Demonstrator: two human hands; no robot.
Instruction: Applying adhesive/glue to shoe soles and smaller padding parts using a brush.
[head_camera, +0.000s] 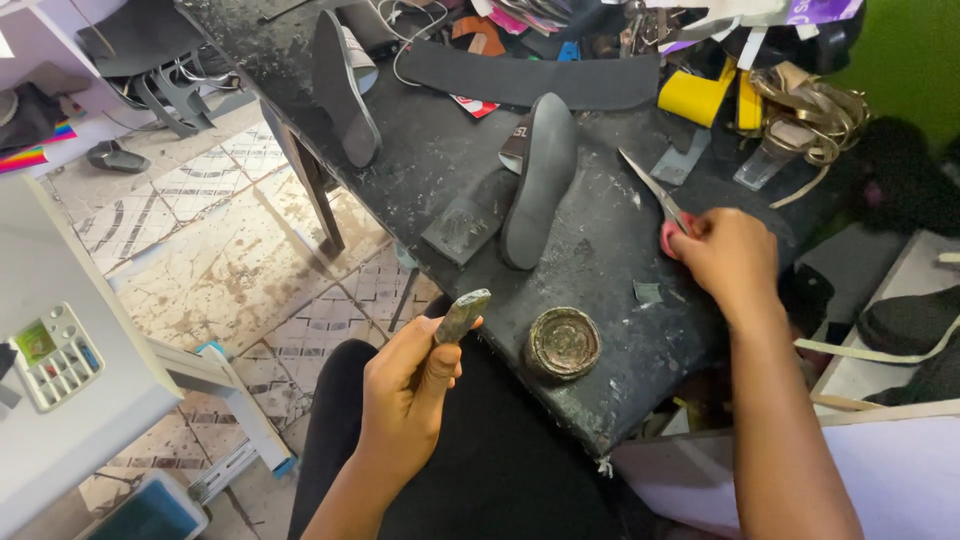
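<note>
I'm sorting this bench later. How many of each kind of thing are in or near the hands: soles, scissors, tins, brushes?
Soles: 2
Scissors: 1, under the right hand
Tins: 1
Brushes: 1, held in the left hand
Total: 5
</note>
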